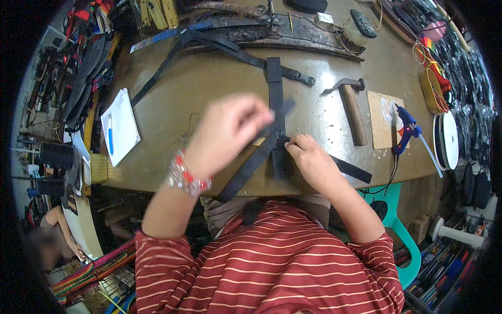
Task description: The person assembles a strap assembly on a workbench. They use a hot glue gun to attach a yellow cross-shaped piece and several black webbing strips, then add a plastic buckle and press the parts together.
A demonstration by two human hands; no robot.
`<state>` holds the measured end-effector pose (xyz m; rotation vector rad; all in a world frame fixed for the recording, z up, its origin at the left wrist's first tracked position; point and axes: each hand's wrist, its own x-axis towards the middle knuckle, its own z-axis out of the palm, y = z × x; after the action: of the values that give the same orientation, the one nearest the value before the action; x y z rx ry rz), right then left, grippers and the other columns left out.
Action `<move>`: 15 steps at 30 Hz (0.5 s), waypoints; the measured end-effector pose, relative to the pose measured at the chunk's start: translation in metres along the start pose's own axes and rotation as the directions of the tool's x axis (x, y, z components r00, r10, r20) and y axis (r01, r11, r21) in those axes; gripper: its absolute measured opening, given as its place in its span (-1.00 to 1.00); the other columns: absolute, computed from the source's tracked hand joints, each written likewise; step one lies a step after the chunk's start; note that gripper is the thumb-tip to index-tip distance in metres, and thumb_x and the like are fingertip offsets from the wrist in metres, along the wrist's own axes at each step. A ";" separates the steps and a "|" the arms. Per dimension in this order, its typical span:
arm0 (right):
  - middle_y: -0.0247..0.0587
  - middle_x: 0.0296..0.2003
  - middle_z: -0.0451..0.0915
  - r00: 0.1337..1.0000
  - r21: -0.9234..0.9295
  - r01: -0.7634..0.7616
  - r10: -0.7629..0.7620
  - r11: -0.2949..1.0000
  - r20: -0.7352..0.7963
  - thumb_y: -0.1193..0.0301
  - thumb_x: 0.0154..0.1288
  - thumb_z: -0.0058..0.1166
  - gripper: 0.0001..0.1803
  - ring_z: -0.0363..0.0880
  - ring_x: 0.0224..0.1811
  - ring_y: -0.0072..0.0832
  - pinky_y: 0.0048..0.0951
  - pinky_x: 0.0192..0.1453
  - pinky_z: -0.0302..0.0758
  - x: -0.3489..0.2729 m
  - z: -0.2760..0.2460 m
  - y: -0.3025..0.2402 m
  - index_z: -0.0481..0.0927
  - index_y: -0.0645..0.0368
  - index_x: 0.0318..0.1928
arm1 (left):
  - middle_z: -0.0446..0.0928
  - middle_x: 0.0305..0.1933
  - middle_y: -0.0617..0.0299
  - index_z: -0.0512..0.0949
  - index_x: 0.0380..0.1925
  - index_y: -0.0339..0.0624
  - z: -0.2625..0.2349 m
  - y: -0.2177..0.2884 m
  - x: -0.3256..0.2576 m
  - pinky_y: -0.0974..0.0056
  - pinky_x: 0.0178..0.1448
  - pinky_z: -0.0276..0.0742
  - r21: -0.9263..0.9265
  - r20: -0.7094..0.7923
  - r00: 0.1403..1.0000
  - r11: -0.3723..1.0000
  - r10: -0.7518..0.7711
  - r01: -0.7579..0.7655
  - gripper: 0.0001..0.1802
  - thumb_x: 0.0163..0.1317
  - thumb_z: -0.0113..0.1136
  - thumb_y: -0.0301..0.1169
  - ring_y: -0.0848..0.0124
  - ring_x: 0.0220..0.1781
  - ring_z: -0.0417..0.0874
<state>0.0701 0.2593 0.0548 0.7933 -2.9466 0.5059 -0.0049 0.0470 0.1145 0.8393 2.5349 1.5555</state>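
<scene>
Black webbing straps (275, 97) meet in a crossing at the table's near edge, one running away from me and others slanting out to the sides. At the crossing, my right hand (312, 163) is closed, thumb and fingers pinching the dark webbing. My left hand (225, 133), blurred by motion, is raised left of the upright strap, its fingers drawn together in a pinch. What they hold, if anything, is too smeared to make out. A dark bluish smear shows just beyond its fingertips. A black buckle (307, 79) ends a long strap lying farther back.
Right of the straps lie a hammer (353, 115) and a blue glue gun (407, 130) beside a cardboard piece (381, 138). A white spool (447, 140) stands at the right edge. Paper (125, 125) with a blue pen lies left. Another person (60, 235) is at the lower left.
</scene>
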 end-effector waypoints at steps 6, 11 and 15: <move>-0.07 -0.19 0.51 1.000 0.031 -0.020 0.021 0.999 -0.013 0.61 0.06 -0.02 -0.67 0.50 -0.08 -0.18 -0.31 0.06 0.47 -0.002 0.004 0.002 0.58 0.34 -0.11 | 0.60 -0.41 0.06 0.59 -0.33 -0.31 0.049 -0.044 -0.051 0.30 -0.33 0.49 0.050 0.001 0.934 0.933 -0.357 0.357 -0.81 0.22 0.24 -0.36 0.38 -0.48 0.59; -0.08 -0.19 0.52 0.999 0.053 -0.029 0.032 0.998 -0.044 0.63 0.04 0.01 -0.67 0.51 -0.09 -0.17 -0.31 0.05 0.48 -0.002 0.006 0.002 0.58 0.32 -0.11 | 0.61 -0.43 0.11 0.59 -0.34 -0.30 0.057 -0.059 -0.056 0.33 -0.34 0.48 -0.089 0.006 0.922 0.918 -0.387 0.386 -0.82 0.25 0.23 -0.37 0.45 -0.48 0.59; -0.07 -0.18 0.53 0.998 0.045 -0.050 0.051 0.998 -0.021 0.63 0.02 0.04 -0.68 0.52 -0.09 -0.16 -0.29 0.04 0.49 -0.001 0.008 0.003 0.57 0.32 -0.13 | 0.60 -0.49 0.19 0.60 -0.34 -0.27 0.054 -0.062 -0.052 0.37 -0.37 0.46 -0.169 0.006 0.929 0.915 -0.371 0.366 -0.83 0.26 0.22 -0.36 0.53 -0.50 0.57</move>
<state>0.0702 0.2596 0.0461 0.7142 -2.9510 0.5820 0.0308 0.0446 0.0239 0.2978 2.3554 1.6246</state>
